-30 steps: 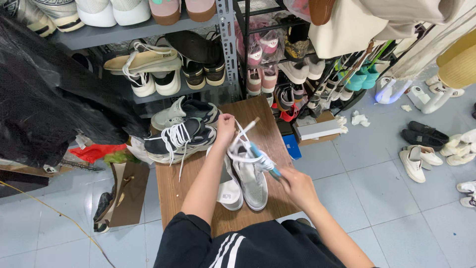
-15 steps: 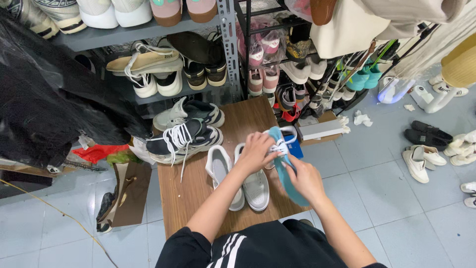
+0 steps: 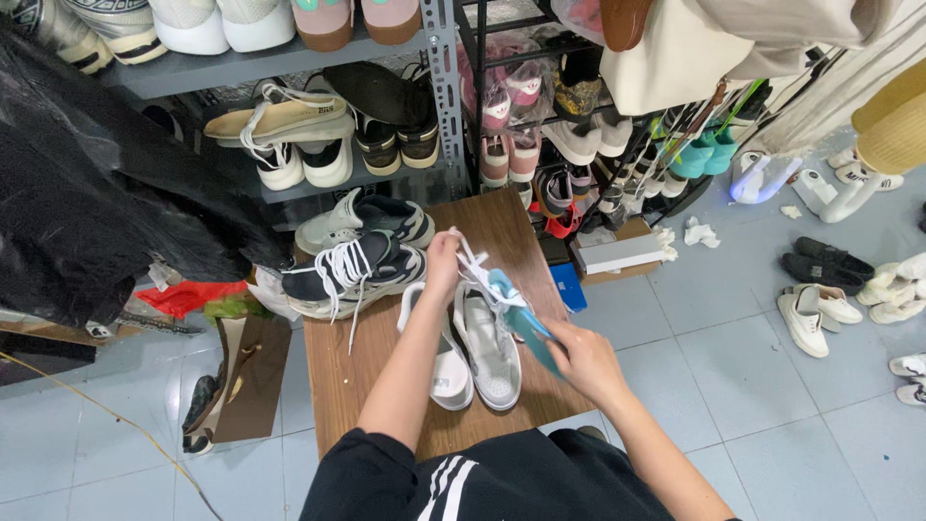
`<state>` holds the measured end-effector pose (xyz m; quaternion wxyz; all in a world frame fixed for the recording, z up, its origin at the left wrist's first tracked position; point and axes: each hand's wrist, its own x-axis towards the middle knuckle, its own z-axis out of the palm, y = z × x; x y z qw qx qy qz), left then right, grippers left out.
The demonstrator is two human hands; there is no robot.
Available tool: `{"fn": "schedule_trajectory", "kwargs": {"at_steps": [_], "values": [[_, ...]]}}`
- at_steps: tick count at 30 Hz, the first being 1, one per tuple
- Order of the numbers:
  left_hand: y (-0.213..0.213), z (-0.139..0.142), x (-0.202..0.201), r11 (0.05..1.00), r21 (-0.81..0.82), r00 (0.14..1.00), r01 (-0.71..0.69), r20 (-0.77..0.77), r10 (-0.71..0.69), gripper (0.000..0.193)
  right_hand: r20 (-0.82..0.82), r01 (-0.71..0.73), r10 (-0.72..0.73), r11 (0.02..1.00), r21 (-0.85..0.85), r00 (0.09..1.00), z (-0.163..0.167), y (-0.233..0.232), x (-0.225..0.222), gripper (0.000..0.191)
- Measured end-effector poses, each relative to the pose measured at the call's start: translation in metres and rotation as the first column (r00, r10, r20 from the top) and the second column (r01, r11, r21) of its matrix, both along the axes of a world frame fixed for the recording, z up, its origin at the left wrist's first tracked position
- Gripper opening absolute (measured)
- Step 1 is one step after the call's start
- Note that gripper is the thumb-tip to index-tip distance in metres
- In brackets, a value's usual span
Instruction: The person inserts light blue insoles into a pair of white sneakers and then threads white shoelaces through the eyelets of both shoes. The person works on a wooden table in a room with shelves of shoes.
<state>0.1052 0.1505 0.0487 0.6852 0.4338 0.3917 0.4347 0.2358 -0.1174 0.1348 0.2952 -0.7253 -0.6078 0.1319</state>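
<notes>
White lace (image 3: 473, 259) pinched taut in left hand (image 3: 443, 259) above grey sneaker pair (image 3: 468, 345) on wooden table (image 3: 347, 386) — right hand (image 3: 584, 359) grips teal insole (image 3: 521, 314), angled toward shoes.

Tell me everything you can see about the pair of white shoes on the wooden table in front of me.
The white shoes lie side by side, soles down, on the wooden table, toes pointing away from the person. They look like low sneakers of pale leather or synthetic, slightly greyed. The left forearm crosses over the left one, partly hiding it. The left hand pinches white laces above them; the right hand holds a teal object over the right shoe.
</notes>
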Motion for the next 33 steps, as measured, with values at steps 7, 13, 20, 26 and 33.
{"fn": "schedule_trajectory", "kwargs": {"at_steps": [7, 13, 20, 26, 33], "values": [[-0.074, 0.032, -0.002, 0.515, 0.714, 0.795, 0.474, -0.598, 0.097, 0.1, -0.77, 0.156, -0.171, 0.983, -0.094, 0.614, -0.02, 0.01, 0.006, 0.036], [-0.089, 0.028, -0.008, 0.699, 0.337, 0.637, 0.631, -0.739, -0.218, 0.05, -0.874, 0.096, -0.205, 0.979, -0.181, 0.441, -0.014, 0.012, 0.007, 0.039], [-0.025, 0.008, -0.019, 0.802, 0.466, 0.68, 0.375, -0.725, 0.103, 0.037, -0.882, -0.276, -0.187, 0.903, -0.328, 0.433, -0.028, -0.005, 0.027, 0.045], [0.039, 0.056, -0.038, 0.797, 0.575, 0.848, 0.183, -0.503, 0.167, 0.031, -0.849, -0.241, -0.257, 0.885, -0.399, 0.461, -0.046, -0.03, 0.056, 0.047], [0.055, 0.104, -0.04, 0.801, 0.565, 0.873, 0.201, -0.474, 0.115, 0.038, -0.887, 0.05, -0.35, 0.935, -0.352, 0.301, -0.058, -0.033, 0.074, 0.047]]}}
